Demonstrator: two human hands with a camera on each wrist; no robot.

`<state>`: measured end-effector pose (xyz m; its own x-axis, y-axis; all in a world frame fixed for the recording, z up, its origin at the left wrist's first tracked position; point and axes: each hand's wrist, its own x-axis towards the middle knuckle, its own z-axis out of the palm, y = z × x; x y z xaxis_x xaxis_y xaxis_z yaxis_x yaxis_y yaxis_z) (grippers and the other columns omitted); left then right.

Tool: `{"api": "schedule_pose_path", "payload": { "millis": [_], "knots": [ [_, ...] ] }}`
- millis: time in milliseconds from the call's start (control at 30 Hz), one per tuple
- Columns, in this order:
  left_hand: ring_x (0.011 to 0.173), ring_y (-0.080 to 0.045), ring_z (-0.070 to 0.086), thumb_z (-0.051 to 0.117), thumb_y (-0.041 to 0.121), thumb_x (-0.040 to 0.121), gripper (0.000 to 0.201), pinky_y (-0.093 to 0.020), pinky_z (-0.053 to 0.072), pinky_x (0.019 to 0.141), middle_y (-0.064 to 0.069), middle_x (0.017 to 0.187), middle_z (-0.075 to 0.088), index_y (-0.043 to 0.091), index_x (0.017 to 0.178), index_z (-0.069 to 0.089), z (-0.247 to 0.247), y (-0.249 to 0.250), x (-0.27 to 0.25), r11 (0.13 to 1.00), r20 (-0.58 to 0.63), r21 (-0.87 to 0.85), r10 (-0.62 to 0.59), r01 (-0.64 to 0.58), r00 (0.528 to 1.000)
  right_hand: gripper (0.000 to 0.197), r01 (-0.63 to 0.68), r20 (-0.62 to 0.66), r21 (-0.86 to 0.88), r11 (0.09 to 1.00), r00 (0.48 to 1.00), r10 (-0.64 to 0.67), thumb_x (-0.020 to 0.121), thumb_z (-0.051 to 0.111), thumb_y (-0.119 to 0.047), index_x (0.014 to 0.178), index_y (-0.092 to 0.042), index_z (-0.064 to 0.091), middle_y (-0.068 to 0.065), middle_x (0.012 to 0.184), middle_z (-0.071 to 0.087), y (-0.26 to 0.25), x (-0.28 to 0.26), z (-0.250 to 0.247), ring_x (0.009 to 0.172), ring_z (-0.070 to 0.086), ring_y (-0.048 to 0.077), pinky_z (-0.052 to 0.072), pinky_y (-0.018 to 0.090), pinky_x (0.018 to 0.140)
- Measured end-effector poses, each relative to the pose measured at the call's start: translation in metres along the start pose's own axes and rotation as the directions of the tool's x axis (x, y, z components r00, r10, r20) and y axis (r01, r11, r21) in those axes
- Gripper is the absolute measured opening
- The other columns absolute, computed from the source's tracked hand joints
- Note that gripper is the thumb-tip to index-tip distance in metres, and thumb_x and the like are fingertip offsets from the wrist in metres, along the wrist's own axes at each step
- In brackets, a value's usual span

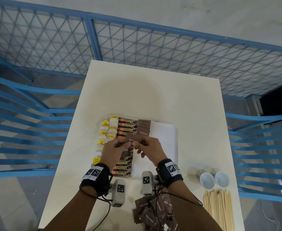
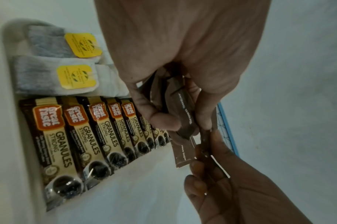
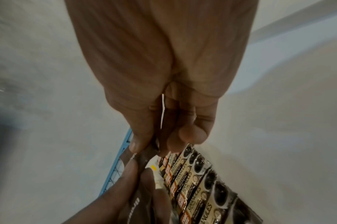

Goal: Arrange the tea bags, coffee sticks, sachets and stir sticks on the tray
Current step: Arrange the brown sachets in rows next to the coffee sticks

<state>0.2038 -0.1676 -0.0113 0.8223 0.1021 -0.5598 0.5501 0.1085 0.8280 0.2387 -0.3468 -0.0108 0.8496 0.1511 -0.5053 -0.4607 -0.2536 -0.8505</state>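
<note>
A white tray (image 1: pixel 167 139) on the table holds a column of tea bags (image 1: pixel 106 129) with yellow tags, a column of coffee sticks (image 1: pixel 126 125) and a short row of brown sugar sachets (image 1: pixel 144 127). Above the tray my hands meet. My left hand (image 1: pixel 120 145) grips a small bundle of brown sachets (image 2: pixel 183 115). My right hand (image 1: pixel 142 144) pinches the end of one brown sachet (image 2: pixel 183 154) that sticks out of the bundle. In the right wrist view my right hand (image 3: pixel 164 136) has that sachet between thumb and fingers, above the coffee sticks (image 3: pixel 198 181).
A loose pile of brown sachets (image 1: pixel 153 212) lies on the table near the front edge, under my right forearm. Wooden stir sticks (image 1: pixel 218 209) lie at the front right, with two small white bowls (image 1: pixel 207 180) behind them. A blue mesh fence (image 1: pixel 153 42) surrounds the table.
</note>
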Motion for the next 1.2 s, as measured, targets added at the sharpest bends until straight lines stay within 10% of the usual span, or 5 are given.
{"api": "schedule_pose_path", "payload": {
  "millis": [533, 1200],
  "knots": [
    [0.066, -0.018, 0.067, 0.071, 0.020, 0.097, 0.013, -0.029, 0.051, 0.051, -0.004, 0.088, 0.079, 0.010, 0.105, 0.074, -0.019, -0.002, 0.012, 0.988, -0.023, -0.016, -0.157, 0.156, 0.987, 0.029, -0.078, -0.358, -0.313, 0.947, 0.933, -0.042, 0.081, 0.083, -0.027, 0.067, -0.011, 0.064, 0.004, 0.071, 0.062, 0.028, 0.032, -0.018, 0.068, 0.052, 0.018, 0.036, 0.016, 0.058],
    [0.065, -0.019, 0.068, 0.070, 0.016, 0.097, 0.013, -0.028, 0.049, 0.049, -0.002, 0.083, 0.078, 0.010, 0.107, 0.074, -0.019, 0.001, 0.012, 0.978, -0.004, -0.041, -0.203, 0.203, 0.979, 0.034, -0.120, -0.449, -0.190, 0.974, 0.893, 0.023, 0.070, 0.092, -0.025, 0.092, -0.017, 0.067, 0.001, 0.078, 0.070, 0.029, 0.043, -0.011, 0.070, 0.063, 0.011, 0.044, 0.004, 0.060]
  ]
}}
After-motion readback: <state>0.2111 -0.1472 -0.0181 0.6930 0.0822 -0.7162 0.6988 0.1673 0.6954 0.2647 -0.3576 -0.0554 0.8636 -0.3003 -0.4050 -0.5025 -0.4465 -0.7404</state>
